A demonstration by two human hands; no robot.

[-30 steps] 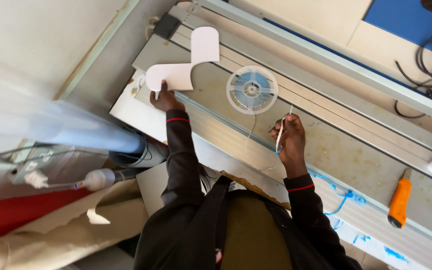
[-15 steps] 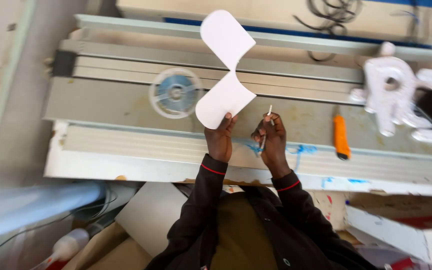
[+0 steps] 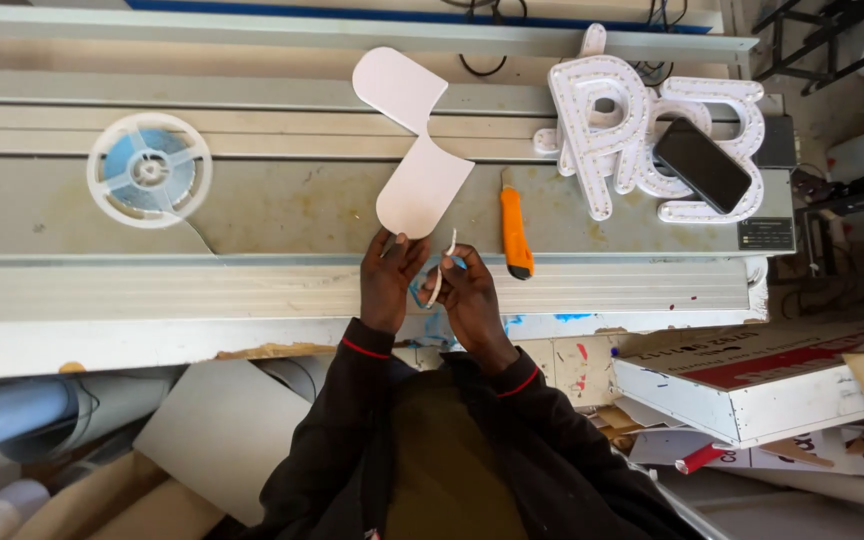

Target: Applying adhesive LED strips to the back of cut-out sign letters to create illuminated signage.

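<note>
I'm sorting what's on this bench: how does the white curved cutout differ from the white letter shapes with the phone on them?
The curved cutout is a smooth, plain flat sheet; the letter shapes are dotted all over with small lights. The left hand grips the cutout by its lower end, while the letter shapes lie untouched with a dark phone resting on them. The cutout is one S-like piece; the letter shapes are several overlapping pieces. Both are white and lie over the metal bench.

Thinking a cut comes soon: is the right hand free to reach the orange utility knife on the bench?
Probably not at once: the right hand pinches a thin white strip. The orange utility knife lies just beside it, with nothing between them.
</note>
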